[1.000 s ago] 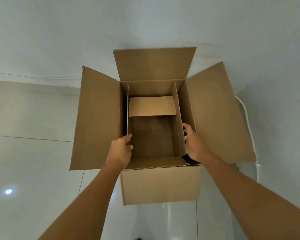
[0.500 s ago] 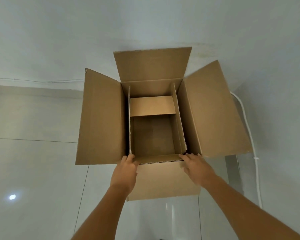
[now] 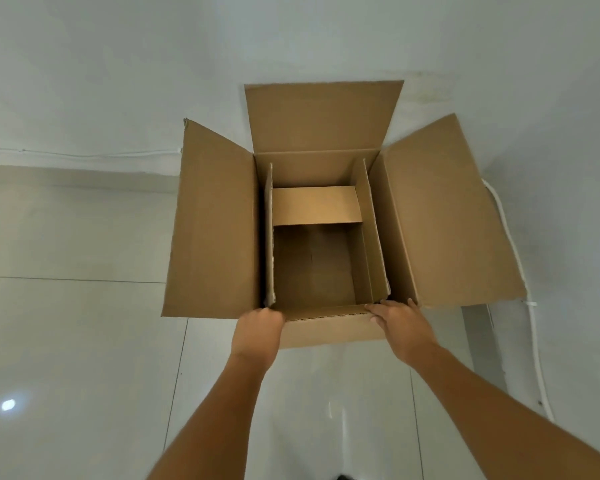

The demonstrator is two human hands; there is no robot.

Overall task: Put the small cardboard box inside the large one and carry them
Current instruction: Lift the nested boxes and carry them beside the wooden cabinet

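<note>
The large cardboard box (image 3: 215, 230) stands on the tiled floor against the wall, with its side and far flaps spread wide. Inside it sits the small cardboard box (image 3: 312, 268), open, its side flaps upright and its far flap folded inward. My left hand (image 3: 258, 327) is at the near left corner of the large box, fingers curled over the rim. My right hand (image 3: 400, 323) lies on the near edge by the right corner, fingers stretched flat on the cardboard. The near flap hangs down outward between my hands.
A white wall rises just behind the box, and another wall closes in on the right. A white cable (image 3: 513, 251) runs down that right wall to the floor. Glossy pale tiles (image 3: 66, 341) stretch to the left and toward me.
Both hands have come out of the large box, where they were at the small box's sides, and now rest on the near rim. The small box stays inside.
</note>
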